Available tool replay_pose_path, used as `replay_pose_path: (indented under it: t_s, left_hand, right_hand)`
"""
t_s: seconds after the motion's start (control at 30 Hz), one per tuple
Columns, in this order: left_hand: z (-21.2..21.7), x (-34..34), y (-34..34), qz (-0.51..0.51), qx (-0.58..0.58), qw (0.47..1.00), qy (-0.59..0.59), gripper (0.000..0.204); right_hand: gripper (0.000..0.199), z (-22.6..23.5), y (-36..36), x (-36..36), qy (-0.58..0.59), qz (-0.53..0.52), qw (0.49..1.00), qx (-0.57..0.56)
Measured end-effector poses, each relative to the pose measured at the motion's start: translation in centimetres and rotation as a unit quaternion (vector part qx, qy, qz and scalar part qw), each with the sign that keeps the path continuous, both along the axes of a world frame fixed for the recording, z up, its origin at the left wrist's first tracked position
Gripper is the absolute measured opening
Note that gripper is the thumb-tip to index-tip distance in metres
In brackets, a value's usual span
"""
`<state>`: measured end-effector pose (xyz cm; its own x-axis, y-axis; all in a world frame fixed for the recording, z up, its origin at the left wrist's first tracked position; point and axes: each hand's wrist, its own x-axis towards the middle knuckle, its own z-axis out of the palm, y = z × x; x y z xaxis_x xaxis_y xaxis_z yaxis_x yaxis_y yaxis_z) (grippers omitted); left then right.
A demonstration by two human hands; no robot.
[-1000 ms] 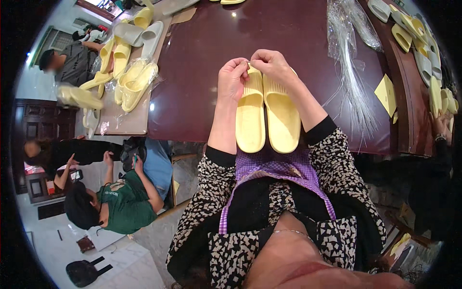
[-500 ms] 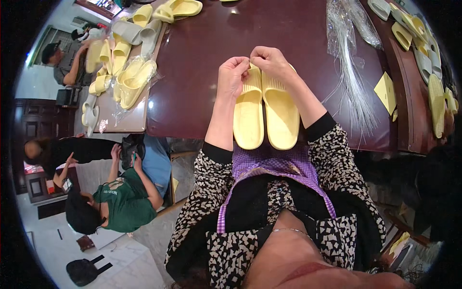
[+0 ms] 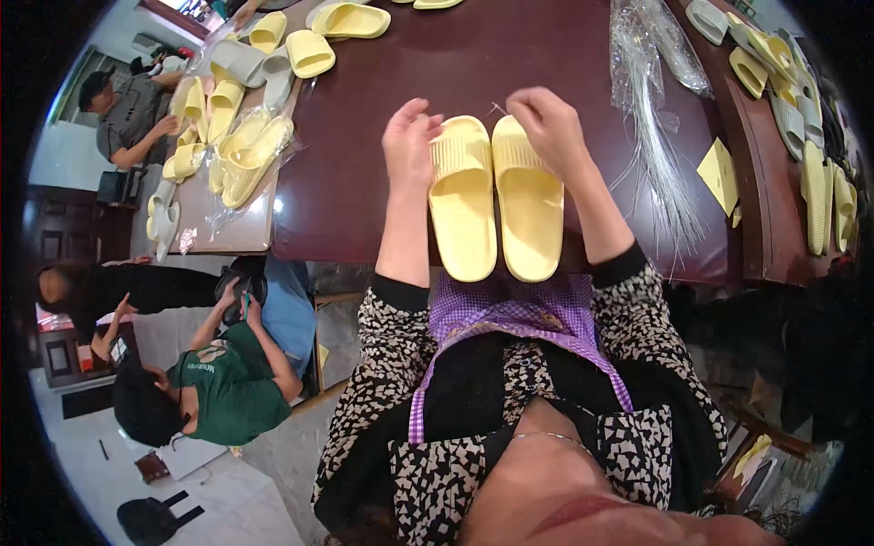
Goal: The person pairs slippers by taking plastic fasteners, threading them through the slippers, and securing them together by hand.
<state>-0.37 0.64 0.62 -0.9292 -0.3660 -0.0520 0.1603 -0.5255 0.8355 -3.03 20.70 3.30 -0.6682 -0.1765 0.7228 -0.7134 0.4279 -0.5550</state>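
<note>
A pair of yellow slide slippers, the left one (image 3: 463,223) and the right one (image 3: 532,223), lies side by side at the table's near edge, toes pointing away from me. My left hand (image 3: 410,146) is beside the left slipper's toe, fingers loosely bent and apart, with nothing visible in them. Over the right slipper's toe, my right hand (image 3: 548,127) has its fingertips pinched together. A thin pale strand (image 3: 496,108) shows at those fingertips, above the gap between the toes; its other end is hard to make out.
A bundle of long clear strands (image 3: 657,155) in plastic lies to the right, near a yellow card (image 3: 718,176). Yellow and grey slippers (image 3: 258,161) pile up at the left, some bagged; more slippers (image 3: 815,196) lie far right. A person in green (image 3: 228,382) sits at the left.
My hands, which were together at the slippers' toes, have parted; the left moved left and the right moved right. The strand now shows by my right fingertips. The slippers sit slightly farther left.
</note>
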Motion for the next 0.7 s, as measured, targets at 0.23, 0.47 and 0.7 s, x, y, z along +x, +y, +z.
replay_pose_path:
  t_s: [0.23,0.47,0.7]
  left_hand:
    - [-4.7,-0.4,-4.8,0.109,-0.147,0.981,-0.065,0.022]
    - [-4.9,0.5,-3.1,0.098,-0.231,0.965,-0.072,0.019]
    - [-4.9,1.2,-4.0,0.090,-0.210,0.971,-0.067,0.019]
  right_hand:
    - [0.024,1.1,2.0,8.8,-0.229,0.175,0.944,0.161]
    - [0.036,-3.6,-1.1,8.8,-0.104,0.024,0.945,0.308]
    - [0.029,-0.2,3.3,7.2,-0.398,-0.018,0.910,0.116]
